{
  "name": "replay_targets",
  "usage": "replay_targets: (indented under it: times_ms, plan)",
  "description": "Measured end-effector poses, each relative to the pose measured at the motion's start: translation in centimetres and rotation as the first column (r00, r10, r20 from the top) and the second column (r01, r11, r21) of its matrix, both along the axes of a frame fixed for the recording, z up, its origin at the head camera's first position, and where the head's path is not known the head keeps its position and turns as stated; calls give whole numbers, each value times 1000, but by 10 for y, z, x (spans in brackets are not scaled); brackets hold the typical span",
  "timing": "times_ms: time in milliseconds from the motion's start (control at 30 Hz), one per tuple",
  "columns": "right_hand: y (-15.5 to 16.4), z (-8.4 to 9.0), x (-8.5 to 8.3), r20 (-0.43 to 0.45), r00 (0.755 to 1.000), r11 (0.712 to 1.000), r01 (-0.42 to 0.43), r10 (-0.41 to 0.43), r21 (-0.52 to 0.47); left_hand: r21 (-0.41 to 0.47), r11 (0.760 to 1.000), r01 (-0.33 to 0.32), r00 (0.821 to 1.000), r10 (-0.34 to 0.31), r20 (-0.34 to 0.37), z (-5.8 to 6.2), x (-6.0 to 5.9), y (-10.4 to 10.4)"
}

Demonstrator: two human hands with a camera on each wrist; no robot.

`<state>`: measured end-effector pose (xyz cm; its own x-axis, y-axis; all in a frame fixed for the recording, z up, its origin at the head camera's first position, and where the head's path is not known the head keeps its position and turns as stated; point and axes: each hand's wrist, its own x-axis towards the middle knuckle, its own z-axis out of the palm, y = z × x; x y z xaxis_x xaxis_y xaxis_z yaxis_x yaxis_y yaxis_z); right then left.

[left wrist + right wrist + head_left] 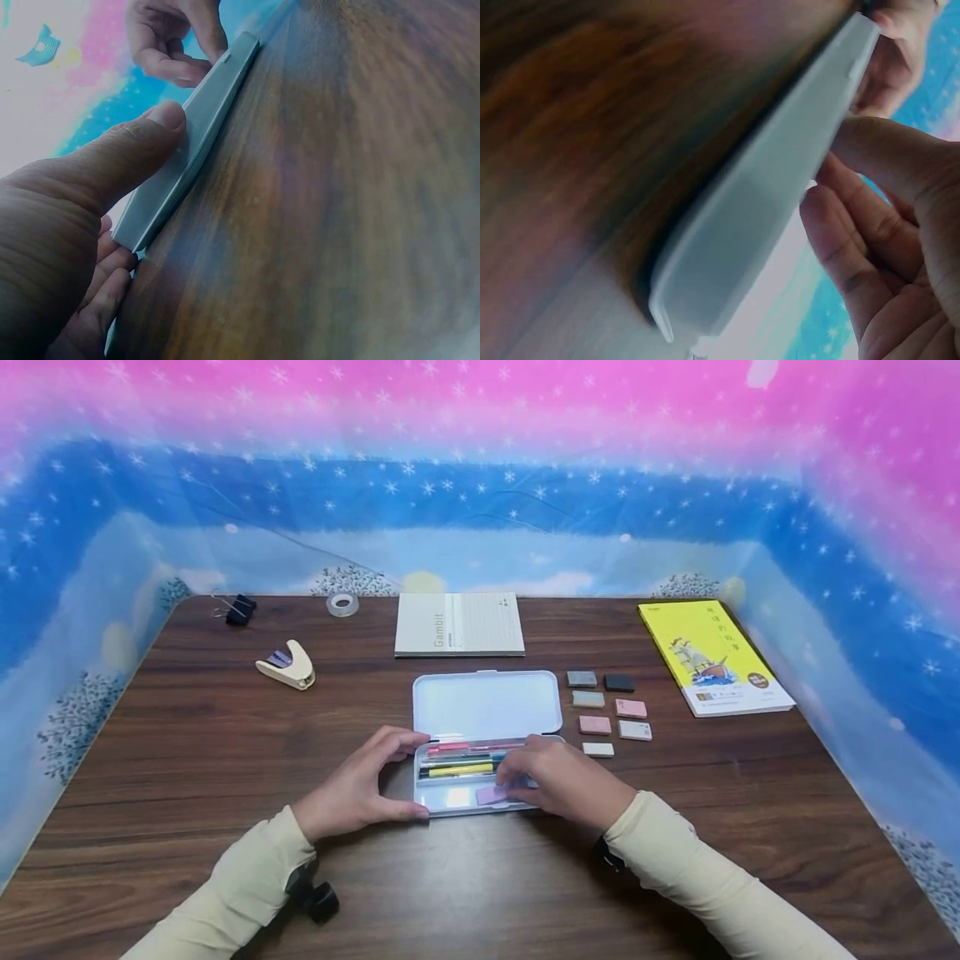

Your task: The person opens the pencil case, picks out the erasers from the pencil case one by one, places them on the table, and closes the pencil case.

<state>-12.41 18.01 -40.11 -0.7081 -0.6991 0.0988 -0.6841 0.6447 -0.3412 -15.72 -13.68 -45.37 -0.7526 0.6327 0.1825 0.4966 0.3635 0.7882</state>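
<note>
A white pencil case (pixel 442 798) lies with its lid (pixel 486 706) folded back on the table. Pens, among them a yellow marker (pixel 459 770), lie in its rear compartment. My left hand (pixel 363 783) holds the case's left end, thumb at the front corner and fingers at the back; its thumb presses the side wall in the left wrist view. Over the right half of the case, my right hand (pixel 558 778) pinches a light purple eraser (pixel 491 794) in the front compartment. The case wall (pixel 742 217) hides the eraser in the right wrist view.
Several erasers (pixel 595 725) lie right of the case. A yellow book (pixel 716 656) is farther right. Behind the case lies a notebook (pixel 460 625). A cream stapler-like item (pixel 288 667), a tape roll (pixel 342 603) and a black binder clip (pixel 241 610) are at left.
</note>
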Motion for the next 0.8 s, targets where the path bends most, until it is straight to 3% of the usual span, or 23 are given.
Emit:
replay_targets:
  times_ms: [367, 800]
  plan:
    - [-1, 4, -2, 44, 998, 999, -46, 45, 14, -5, 1000, -2, 1000, 2, 7, 1, 0, 1]
    - [2, 4, -16, 260, 966, 998, 24, -9, -56, -43, 999, -23, 999, 22, -26, 1, 1, 2]
